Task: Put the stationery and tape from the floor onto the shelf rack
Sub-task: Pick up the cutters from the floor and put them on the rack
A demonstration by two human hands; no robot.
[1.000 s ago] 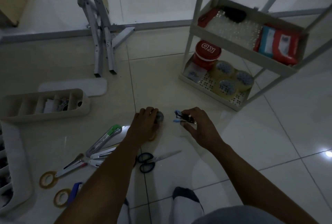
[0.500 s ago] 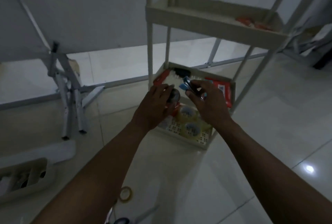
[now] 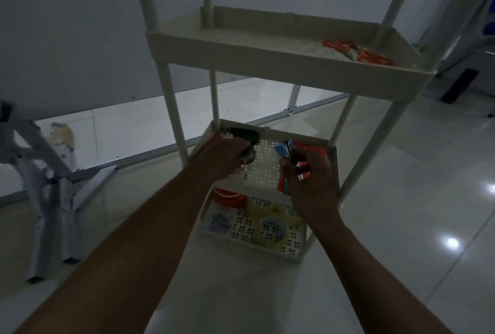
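Note:
A cream three-tier shelf rack (image 3: pixel 289 71) stands in front of me. My left hand (image 3: pixel 225 158) is closed around a small dark roll of tape (image 3: pixel 249 161) over the middle tier (image 3: pixel 263 170). My right hand (image 3: pixel 308 175) grips a small blue and silver stapler (image 3: pixel 288 150) above the same tier, near a red packet (image 3: pixel 316 155). Clear tape rolls (image 3: pixel 269 226) and a red tub (image 3: pixel 227 195) lie on the bottom tier. A black object (image 3: pixel 245 134) rests at the back of the middle tier.
Orange packets (image 3: pixel 359 52) lie on the top tier. Grey metal frame legs (image 3: pixel 51 189) stand on the tiled floor at left. A white wall panel (image 3: pixel 80 39) is behind the rack. Glossy floor tiles stretch out on the right (image 3: pixel 428 186).
Both hands lifted the tape roll and stapler from the floor up to the rack's middle tier. The view tilted up, so the floor items are out of sight.

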